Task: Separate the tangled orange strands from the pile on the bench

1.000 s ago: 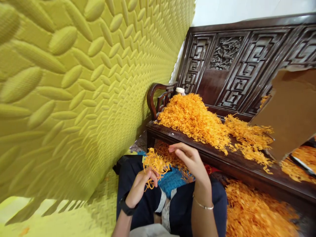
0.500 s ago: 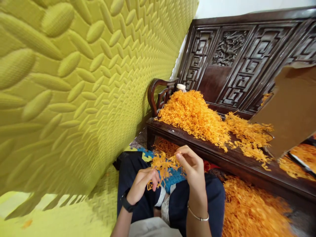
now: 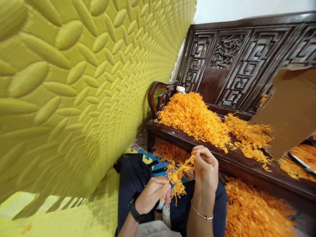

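Between my two hands, above my lap, stretches a cluster of orange branched strands (image 3: 178,176), thin and tangled-looking. My right hand (image 3: 206,166) pinches its upper right end between thumb and fingertips. Lower down, my left hand (image 3: 155,194) is closed at the cluster's left side, with strands running to its fingertips. How its fingers grip is partly hidden. Beyond my hands, a large heap of similar orange strands (image 3: 195,115) lies on a dark wooden bench (image 3: 172,134). A smaller, looser pile (image 3: 249,131) sits to its right on the same seat.
A yellow textured foam mat (image 3: 103,92) stands like a wall on my left. Brown cardboard (image 3: 291,105) leans on the bench at right. More orange strands (image 3: 254,210) lie on the floor at my right. A white-lidded jar (image 3: 180,89) stands behind the heap.
Both hands have shifted to the right with the orange cluster, my left hand also a little lower. The cluster now hangs more stretched out between them.
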Demonstrator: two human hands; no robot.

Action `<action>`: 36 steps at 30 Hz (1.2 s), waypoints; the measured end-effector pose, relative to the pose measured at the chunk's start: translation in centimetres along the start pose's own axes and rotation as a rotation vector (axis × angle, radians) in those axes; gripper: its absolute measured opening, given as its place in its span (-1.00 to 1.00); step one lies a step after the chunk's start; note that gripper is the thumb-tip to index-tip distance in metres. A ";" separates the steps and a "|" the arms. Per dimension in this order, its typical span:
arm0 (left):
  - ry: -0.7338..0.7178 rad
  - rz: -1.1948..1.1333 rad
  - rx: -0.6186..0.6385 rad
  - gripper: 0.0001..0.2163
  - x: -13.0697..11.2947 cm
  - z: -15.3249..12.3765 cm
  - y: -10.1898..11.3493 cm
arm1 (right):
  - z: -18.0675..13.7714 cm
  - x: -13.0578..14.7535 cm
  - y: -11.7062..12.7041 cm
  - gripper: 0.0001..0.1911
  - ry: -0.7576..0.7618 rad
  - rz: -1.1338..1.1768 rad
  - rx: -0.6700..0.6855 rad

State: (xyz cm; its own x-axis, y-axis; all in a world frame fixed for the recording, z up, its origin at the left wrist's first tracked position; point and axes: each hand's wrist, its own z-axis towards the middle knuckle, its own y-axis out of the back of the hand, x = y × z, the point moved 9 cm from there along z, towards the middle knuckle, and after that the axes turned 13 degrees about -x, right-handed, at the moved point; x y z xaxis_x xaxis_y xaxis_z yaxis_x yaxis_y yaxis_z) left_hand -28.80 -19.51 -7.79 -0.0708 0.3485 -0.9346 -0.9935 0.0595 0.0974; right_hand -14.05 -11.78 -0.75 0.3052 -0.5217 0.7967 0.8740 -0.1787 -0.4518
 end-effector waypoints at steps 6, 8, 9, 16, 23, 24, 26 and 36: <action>0.014 0.016 0.025 -0.48 -0.9 0.1 -0.6 | 0.1 1.0 0.0 -0.92 0.061 -0.059 -0.017; 0.040 -0.040 0.022 -0.46 -0.5 -0.2 -0.2 | 1.1 1.4 1.1 -0.92 0.073 -0.028 -0.075; 0.067 -0.083 0.010 -0.45 0.0 -0.5 0.3 | 1.9 1.9 2.1 -0.91 0.095 0.021 -0.132; 0.086 -0.223 -0.365 -0.47 1.6 -1.1 7.3 | 5.4 10.3 8.2 -0.88 0.673 0.130 -0.594; 0.129 -0.438 -0.529 -0.50 2.1 -0.4 8.3 | 11.1 8.2 7.6 -0.91 0.743 -0.143 -0.851; 0.136 -0.459 -0.521 -0.51 2.2 -0.4 8.1 | 13.2 6.5 7.5 -0.88 0.657 -0.194 -0.822; 0.136 -0.484 -0.512 -0.52 2.2 -0.4 7.9 | 17.3 3.0 6.9 -0.86 0.500 -0.282 -0.692; 0.129 -0.353 -0.512 -0.49 2.3 -0.1 7.6 | 12.3 -5.7 0.5 -0.79 0.090 -0.604 0.143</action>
State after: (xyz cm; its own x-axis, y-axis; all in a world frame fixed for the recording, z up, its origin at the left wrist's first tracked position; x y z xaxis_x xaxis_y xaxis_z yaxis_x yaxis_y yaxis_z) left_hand -36.48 -18.31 -9.21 0.2903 0.2725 -0.9173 -0.8735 -0.3160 -0.3703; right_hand -10.69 1.31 -0.56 -0.2864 -0.4327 0.8548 0.9260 -0.3542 0.1310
